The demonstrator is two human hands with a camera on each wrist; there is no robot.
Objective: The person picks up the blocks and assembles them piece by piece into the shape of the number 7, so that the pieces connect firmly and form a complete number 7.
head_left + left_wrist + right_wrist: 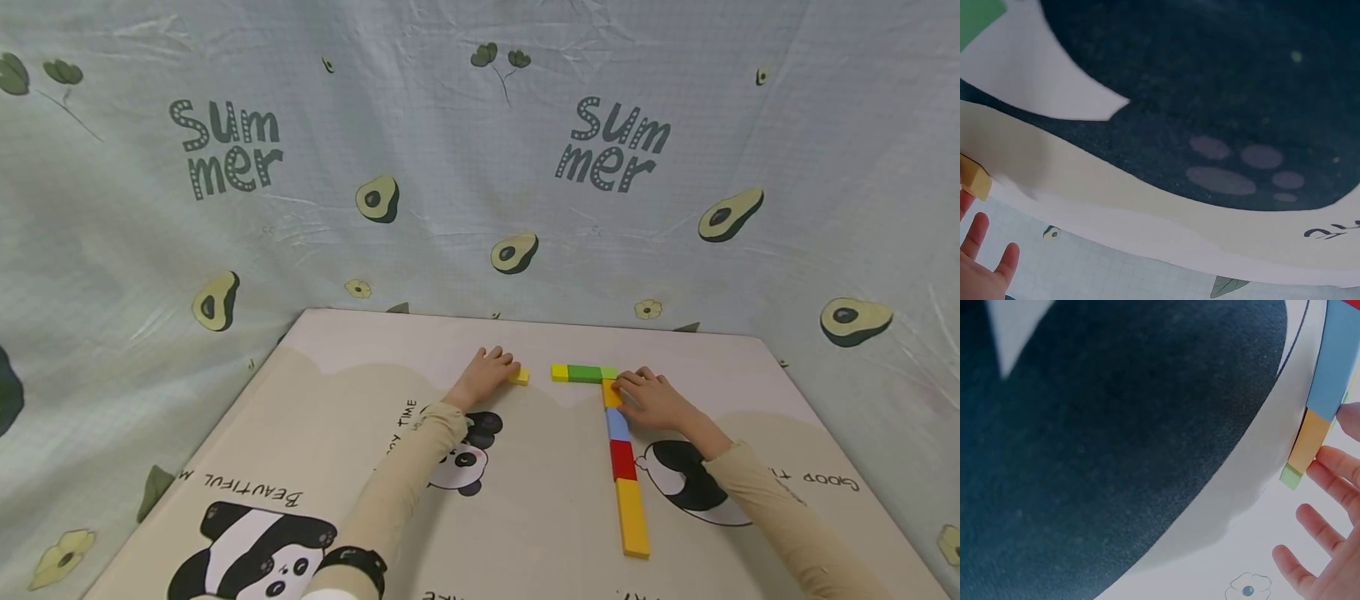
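Observation:
In the head view my left hand (486,377) pinches a small yellow block (520,377) near the back of the table. The left wrist view has that block at its left edge, with the other fingers (977,232) spread below. My right hand (654,400) is at a line of blocks, fingertips touching the orange block (611,393). This line runs toward the front through a light blue block (618,424), a red block (622,460) and a long yellow-orange block (632,517). At its far end, a light green block (609,372), green block (584,374) and yellow block (559,372) extend left.
A pale table cover (540,517) printed with pandas and lettering lies under everything. Behind the table's back edge hangs a cloth (450,125) with avocado prints. A dark wristband (352,565) circles the left forearm.

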